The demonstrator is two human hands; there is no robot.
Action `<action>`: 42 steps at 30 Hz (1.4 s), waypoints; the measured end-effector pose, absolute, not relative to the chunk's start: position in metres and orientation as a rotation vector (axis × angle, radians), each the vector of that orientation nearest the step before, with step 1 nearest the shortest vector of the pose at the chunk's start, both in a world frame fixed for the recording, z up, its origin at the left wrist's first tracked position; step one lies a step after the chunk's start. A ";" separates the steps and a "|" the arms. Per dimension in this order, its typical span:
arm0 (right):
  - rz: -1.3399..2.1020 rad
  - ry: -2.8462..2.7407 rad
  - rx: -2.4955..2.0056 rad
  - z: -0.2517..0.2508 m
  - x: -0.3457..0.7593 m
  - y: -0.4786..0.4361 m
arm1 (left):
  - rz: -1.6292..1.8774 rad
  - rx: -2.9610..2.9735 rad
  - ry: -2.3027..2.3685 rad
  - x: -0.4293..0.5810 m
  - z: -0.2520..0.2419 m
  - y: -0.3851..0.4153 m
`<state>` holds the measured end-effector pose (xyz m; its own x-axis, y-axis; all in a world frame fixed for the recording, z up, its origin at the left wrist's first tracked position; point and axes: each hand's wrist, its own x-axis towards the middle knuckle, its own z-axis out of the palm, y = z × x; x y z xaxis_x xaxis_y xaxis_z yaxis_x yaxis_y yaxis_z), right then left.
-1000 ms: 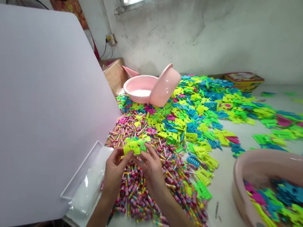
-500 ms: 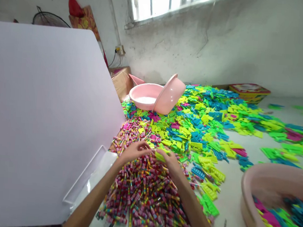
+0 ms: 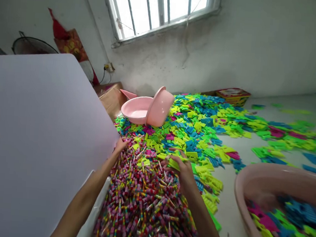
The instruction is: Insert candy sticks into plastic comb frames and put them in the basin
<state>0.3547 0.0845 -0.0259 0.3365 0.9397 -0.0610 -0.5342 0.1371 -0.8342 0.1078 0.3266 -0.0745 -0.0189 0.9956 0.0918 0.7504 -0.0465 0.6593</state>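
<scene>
My left hand (image 3: pixel 120 146) reaches past the edge of a large white board (image 3: pixel 41 142) and rests among a heap of small striped pink-and-yellow plastic sticks (image 3: pixel 143 201). Its fingers are partly hidden. My right hand (image 3: pixel 181 168) grips a lime-green plastic piece (image 3: pixel 174 164) above the place where the sticks meet a spread of flat lime, blue and magenta plastic pieces (image 3: pixel 192 130). Nothing shows of any other person.
Two stacked pink basins (image 3: pixel 136 109) stand at the back of the pile, beside a cardboard box (image 3: pixel 110 102). A pink basin (image 3: pixel 240 179) filled with plastic pieces sits at the lower right. A patterned box (image 3: pixel 233 96) stands against the wall under a barred window.
My hands have moved apart, the left going up and left to the board's edge. The view has tilted upward, showing more of the window and wall.
</scene>
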 end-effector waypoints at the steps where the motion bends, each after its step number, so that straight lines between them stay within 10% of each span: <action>1: 1.143 -0.542 -0.900 -0.026 0.354 0.085 | 0.804 1.833 1.796 0.112 -0.076 0.323; 18: 1.190 -0.268 -0.758 -0.066 0.340 0.109 | 1.033 2.090 1.048 0.238 -0.049 0.173; 28: 0.981 -0.037 -0.805 -0.068 0.384 0.110 | 0.832 2.135 1.015 0.307 -0.075 0.245; 42: 1.146 -0.142 -0.790 -0.061 0.370 0.108 | 0.904 1.572 0.936 0.229 -0.038 0.176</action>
<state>0.3705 0.1076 -0.0609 0.4355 0.8545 -0.2830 -0.7594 0.1799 -0.6253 0.2290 0.1758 -0.0375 0.4091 0.9083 0.0869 0.1186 -0.1473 0.9820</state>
